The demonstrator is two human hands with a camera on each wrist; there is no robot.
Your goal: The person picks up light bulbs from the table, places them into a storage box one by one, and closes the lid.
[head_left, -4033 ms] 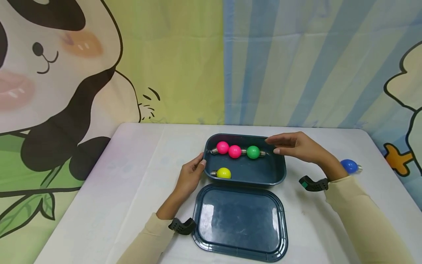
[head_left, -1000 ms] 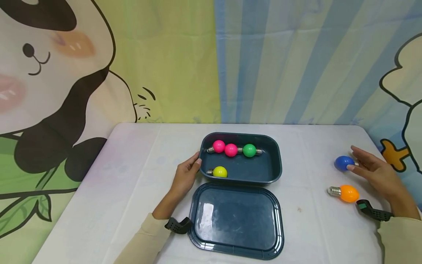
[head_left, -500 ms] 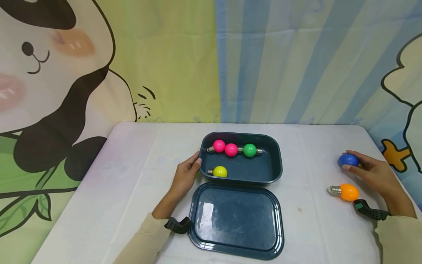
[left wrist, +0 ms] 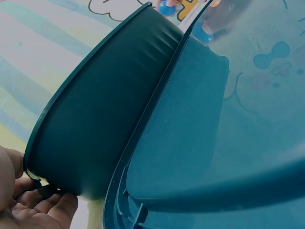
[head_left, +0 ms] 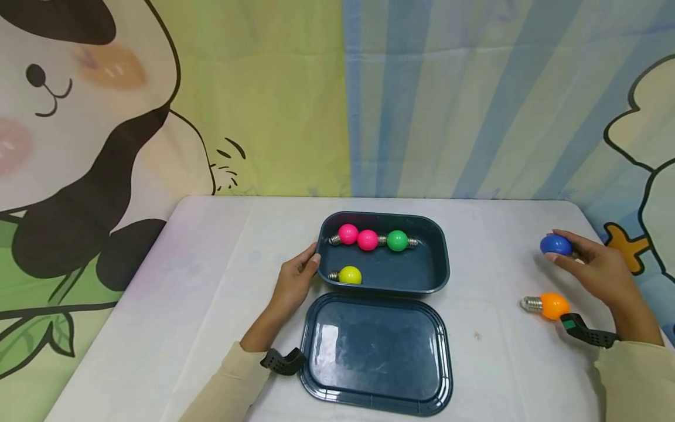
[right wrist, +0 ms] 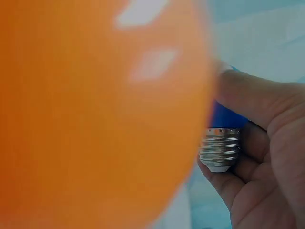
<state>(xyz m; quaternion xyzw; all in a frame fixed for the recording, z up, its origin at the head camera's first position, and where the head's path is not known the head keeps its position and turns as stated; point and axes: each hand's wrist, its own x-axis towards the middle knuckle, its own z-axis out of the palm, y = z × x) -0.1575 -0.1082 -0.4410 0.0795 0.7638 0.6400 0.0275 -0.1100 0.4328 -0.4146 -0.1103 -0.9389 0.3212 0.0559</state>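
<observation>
Head view: the left grip [head_left: 294, 281] is pinching the box [head_left: 395, 271] by one end, probably steadying it; the right grip [head_left: 602, 272] is clasping the blue bulb [head_left: 555, 245], apparently against rolling.

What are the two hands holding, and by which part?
The right hand pinches the blue bulb by its globe; the left hand grips the dark box at its left end.

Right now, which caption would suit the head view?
Left hand on a box with four bulbs, right hand holding a blue bulb, orange bulb on the table.
</observation>
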